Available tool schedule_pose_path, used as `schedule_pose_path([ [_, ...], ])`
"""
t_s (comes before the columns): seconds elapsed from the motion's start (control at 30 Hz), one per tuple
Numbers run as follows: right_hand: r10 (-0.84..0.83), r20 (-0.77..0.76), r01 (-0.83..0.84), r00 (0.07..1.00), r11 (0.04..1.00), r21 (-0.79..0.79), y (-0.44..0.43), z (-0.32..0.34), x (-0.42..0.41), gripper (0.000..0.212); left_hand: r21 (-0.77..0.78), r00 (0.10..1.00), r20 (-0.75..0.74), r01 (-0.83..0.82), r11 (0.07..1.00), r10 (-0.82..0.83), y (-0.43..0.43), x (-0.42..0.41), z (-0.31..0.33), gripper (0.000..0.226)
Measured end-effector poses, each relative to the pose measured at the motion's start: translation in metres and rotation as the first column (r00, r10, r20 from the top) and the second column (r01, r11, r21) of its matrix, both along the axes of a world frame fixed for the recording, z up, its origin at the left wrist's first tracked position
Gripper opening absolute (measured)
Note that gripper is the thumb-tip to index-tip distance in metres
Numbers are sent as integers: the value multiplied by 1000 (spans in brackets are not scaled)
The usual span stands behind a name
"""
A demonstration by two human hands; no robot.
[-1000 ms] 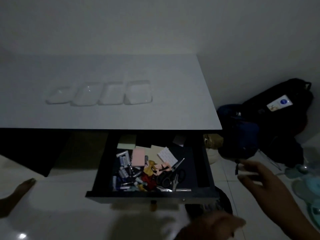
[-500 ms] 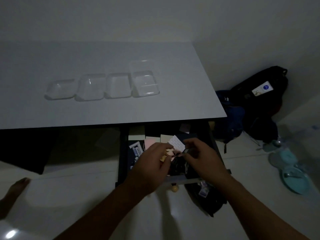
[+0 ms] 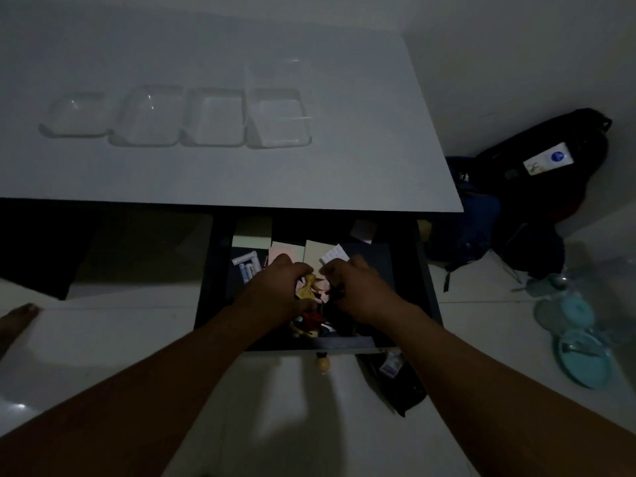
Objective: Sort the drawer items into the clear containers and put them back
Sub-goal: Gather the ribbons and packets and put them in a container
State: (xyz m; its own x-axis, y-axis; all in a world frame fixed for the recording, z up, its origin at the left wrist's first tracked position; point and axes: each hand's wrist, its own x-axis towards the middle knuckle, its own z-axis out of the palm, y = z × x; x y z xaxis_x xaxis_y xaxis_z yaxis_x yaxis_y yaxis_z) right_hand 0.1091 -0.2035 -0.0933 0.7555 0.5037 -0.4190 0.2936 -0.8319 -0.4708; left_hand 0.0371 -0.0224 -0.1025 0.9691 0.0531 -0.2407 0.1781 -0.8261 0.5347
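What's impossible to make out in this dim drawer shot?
Head view only:
- What the left hand and right hand hold: their backs hide the fingers.
- Print on the batteries: too small, too dim.
- Back of the drawer: hidden under the desk top.

4 clear containers point(image 3: 213, 122) on desk point(image 3: 344, 173); cluttered dark drawer point(image 3: 375, 266) open

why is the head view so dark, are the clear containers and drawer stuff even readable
Head view: dim, underexposed throughout; clear containers on the white desk are faint, soft outlines with small glints; the drawer is murky, so what the left hand and right hand hold is unclear; one glare spot on the floor, lower left.
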Motion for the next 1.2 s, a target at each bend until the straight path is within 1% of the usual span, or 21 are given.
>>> schedule_pose_path([
  [0.07,40,29,-40,999,999,-19,4,-4,4,61,25,1000,6,3,1000,-4,-4,4,-4,66],
  [0.17,84,79,-81,993,996,-33,7,-11,6,47,44,999,48,-15,999,13,-6,8,-7,47],
  [0.27,110,117,-105,987,994,-43,9,-14,4,34,-4,998,62,-26,1000,27,-2,7,-5,31],
  [0.4,140,139,-129,980,988,-84,6,-15,4,31,-83,992,115,-34,996,44,14,-2,2,9],
  [0.47,115,168,-108,979,993,-52,4,-9,6,25,-72,992,118,-31,997,39,25,-7,7,9],
  [0.53,75,182,-80,980,997,21,3,-1,4,13,-4,996,89,4,1000,-4,35,-14,10,10],
  [0.6,76,132,-88,988,993,85,6,7,-2,4,27,998,52,42,999,-44,41,-20,7,17],
  [0.67,140,31,-143,990,986,90,14,5,-11,7,52,998,14,54,997,-55,42,-24,1,18],
  [0.73,196,-70,-194,978,981,25,23,-2,-16,17,97,997,52,51,994,-56,42,-27,2,15],
  [0.8,220,-122,-227,968,972,-52,31,-4,-18,41,73,998,51,45,996,-48,42,-30,9,26],
  [0.87,210,-128,-222,969,971,-85,38,-7,-18,63,74,996,-29,90,993,-88,43,-30,9,38],
  [0.9,205,-106,-215,973,972,-97,41,-9,-19,66,101,992,-82,109,989,-101,44,-29,8,42],
  [0.97,207,-30,-209,978,972,-107,45,-14,-19,57,131,978,-188,120,984,-94,45,-24,3,44],
  [1.03,200,10,-198,980,976,-85,46,-17,-19,43,161,964,-243,152,975,-110,44,-22,2,39],
  [1.13,192,34,-190,981,980,-50,39,-13,-14,30,195,959,-262,163,967,-109,41,-19,3,32],
  [1.2,158,36,-156,987,987,-43,32,-6,-7,32,213,961,-261,152,965,-93,39,-17,6,31],
])
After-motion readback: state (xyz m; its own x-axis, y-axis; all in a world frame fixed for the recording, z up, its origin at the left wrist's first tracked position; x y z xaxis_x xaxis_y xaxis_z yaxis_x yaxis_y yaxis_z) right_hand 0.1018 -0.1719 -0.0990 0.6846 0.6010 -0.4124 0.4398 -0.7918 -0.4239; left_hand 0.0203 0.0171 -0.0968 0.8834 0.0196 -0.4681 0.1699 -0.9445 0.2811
